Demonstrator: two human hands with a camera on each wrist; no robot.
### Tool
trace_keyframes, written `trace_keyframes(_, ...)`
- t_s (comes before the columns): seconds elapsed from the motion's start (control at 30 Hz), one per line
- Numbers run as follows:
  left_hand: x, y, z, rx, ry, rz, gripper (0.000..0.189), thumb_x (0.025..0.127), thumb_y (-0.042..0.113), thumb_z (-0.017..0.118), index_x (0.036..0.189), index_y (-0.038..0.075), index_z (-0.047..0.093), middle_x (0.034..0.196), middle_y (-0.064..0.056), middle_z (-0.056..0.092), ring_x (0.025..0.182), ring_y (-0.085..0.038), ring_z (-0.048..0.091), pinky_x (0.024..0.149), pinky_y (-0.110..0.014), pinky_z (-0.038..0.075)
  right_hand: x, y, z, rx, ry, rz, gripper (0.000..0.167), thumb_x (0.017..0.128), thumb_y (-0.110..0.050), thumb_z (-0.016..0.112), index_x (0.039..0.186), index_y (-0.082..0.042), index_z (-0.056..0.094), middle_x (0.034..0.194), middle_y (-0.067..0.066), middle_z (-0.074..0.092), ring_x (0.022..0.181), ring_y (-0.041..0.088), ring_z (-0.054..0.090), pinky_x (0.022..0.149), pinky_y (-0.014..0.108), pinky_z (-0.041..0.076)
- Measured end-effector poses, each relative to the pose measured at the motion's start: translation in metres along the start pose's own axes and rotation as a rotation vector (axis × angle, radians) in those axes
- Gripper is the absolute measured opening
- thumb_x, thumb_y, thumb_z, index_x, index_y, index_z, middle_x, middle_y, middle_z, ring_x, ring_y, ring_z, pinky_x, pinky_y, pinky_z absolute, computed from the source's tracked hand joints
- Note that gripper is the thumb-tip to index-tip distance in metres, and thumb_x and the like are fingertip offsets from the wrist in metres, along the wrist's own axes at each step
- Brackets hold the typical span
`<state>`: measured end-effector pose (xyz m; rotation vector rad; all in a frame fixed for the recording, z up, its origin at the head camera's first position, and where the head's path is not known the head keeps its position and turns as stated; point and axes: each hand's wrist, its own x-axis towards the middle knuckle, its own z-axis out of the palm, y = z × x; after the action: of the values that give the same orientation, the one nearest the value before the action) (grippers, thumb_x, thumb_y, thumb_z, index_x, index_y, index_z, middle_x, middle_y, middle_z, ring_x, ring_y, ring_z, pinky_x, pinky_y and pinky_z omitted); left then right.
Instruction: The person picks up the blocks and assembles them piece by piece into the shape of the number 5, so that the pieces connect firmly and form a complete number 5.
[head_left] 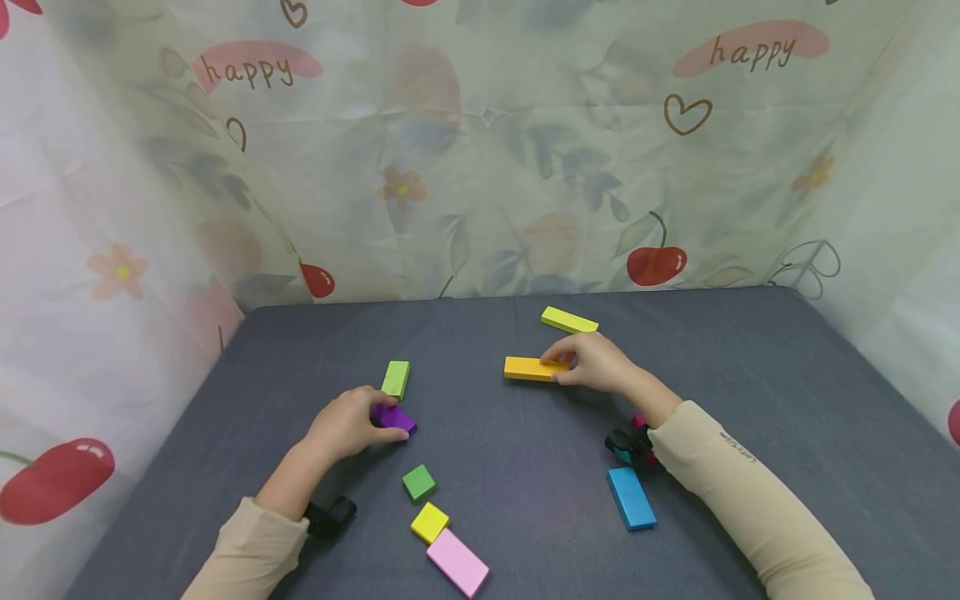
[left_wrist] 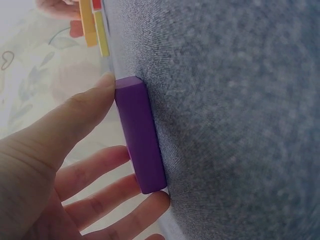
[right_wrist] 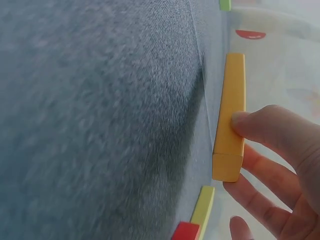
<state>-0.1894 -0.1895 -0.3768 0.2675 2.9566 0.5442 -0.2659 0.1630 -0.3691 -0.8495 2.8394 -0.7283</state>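
Left of the middle, my left hand point(head_left: 347, 423) holds a purple block point(head_left: 395, 418) by its ends; in the left wrist view the thumb is at one end of the purple block point(left_wrist: 139, 135) and fingertips are along its far side and other end. The block lies close over the cloth, beside a light green block point(head_left: 396, 379). Farther back, my right hand point(head_left: 596, 362) pinches an orange block point(head_left: 528, 368) near its right end between thumb and fingers. In the right wrist view a gap shows between the orange block point(right_wrist: 231, 107) and the cloth.
Behind the right hand lies a long yellow block point(head_left: 568, 320), with a red block point(right_wrist: 186, 231) beside it. Nearer are a green block point(head_left: 419, 482), a yellow block point(head_left: 430, 522) touching a pink block point(head_left: 457, 562), and a blue block point(head_left: 632, 498). The right wrist partly hides magenta and teal pieces.
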Motion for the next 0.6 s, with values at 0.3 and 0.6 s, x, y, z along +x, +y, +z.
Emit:
trace_keyframes(0.3,0.001,-0.001,0.0,-0.003,0.003,0.001,0.057,0.072,0.037,0.079,0.117,0.005,0.065,0.108,-0.012,0.065,0.087,-0.019,0.056,0.074,-0.037,0.05,0.014,-0.003,0.005,0.001,-0.039,0.004,0.026,0.082,-0.012,0.069,0.109,-0.011,0.07,0.109,0.007,0.07,0.096,0.022,0.061,0.083,0.037,0.053)
trace_keyframes(0.6,-0.001,0.0,0.0,-0.005,0.002,-0.009,0.057,0.072,0.039,0.079,0.117,0.006,0.065,0.109,-0.012,0.065,0.089,-0.019,0.056,0.076,-0.037,0.051,0.023,-0.002,0.008,-0.018,-0.057,-0.014,0.027,0.083,-0.011,0.069,0.11,-0.009,0.07,0.11,0.008,0.07,0.099,0.024,0.062,0.085,0.039,0.053)
